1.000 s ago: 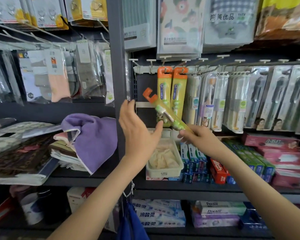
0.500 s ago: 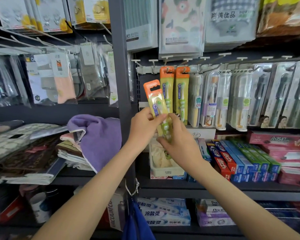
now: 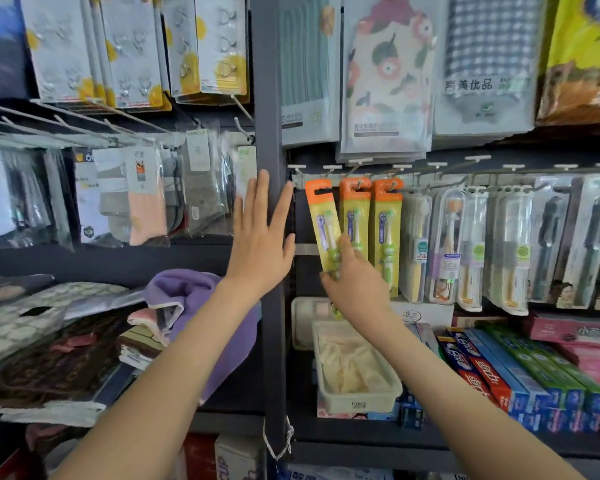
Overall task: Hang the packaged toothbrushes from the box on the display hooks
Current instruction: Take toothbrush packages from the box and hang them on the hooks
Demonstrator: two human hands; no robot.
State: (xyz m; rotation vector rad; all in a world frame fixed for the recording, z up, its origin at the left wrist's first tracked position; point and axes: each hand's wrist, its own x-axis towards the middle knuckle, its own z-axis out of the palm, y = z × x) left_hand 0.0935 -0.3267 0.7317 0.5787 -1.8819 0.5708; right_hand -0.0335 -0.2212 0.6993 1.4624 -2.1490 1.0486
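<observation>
right hand (image 3: 352,282) grip pinches the low end of a toothbrush pack (image 3: 323,230), tilted, orange tab up at the leftmost of the display hooks (image 3: 356,166); seated or not, can't tell. left hand (image 3: 260,237) spread flat, empty. pack: likely light, stiff card, slick blister; hold low by the edges. three packs counted: one held, two hanging packs (image 3: 355,216) to its right.

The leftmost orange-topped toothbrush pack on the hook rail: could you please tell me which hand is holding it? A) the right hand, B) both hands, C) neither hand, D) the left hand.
A: the right hand pinches the lower end of the leftmost toothbrush pack, while the left hand is spread flat with straight fingers in front of the dark post, off the pack.
</observation>
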